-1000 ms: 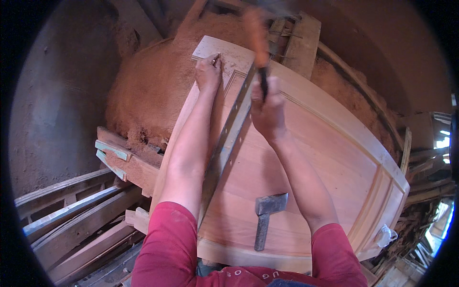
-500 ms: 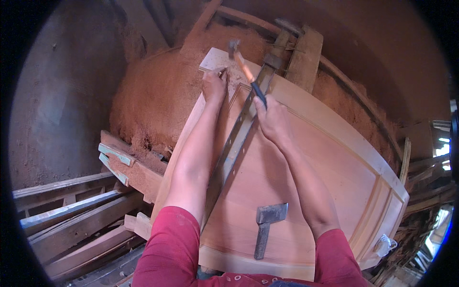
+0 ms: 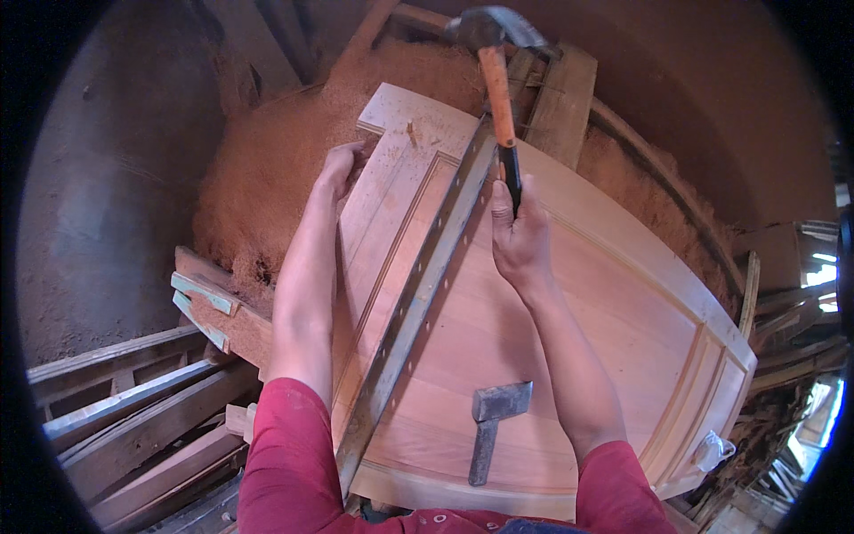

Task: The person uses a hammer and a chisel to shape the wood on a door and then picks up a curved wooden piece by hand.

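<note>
A claw hammer (image 3: 500,98) with an orange shaft and black grip is raised above the far part of a panelled wooden door (image 3: 551,303). My right hand (image 3: 520,233) is wrapped round its grip. At the door's far left edge, my left hand (image 3: 341,169) curls against the side, its fingertips partly hidden. A small wooden peg (image 3: 411,133) stands up from the far left corner, with wood crumbs around it. Lengthwise across the door runs a metal bar clamp (image 3: 418,298) with holes along it.
A second, short-handled metal hammer head tool (image 3: 498,418) lies on the door near me. A small clear plastic bag (image 3: 712,452) rests at the right end. Sawdust (image 3: 258,169) is heaped behind and to the left. Planks (image 3: 151,409) are stacked at left; scrap wood lies at right.
My left hand has let go of the small peg and moved left and down to the door's edge. The hammer has risen toward me, and the door has shifted slightly left.
</note>
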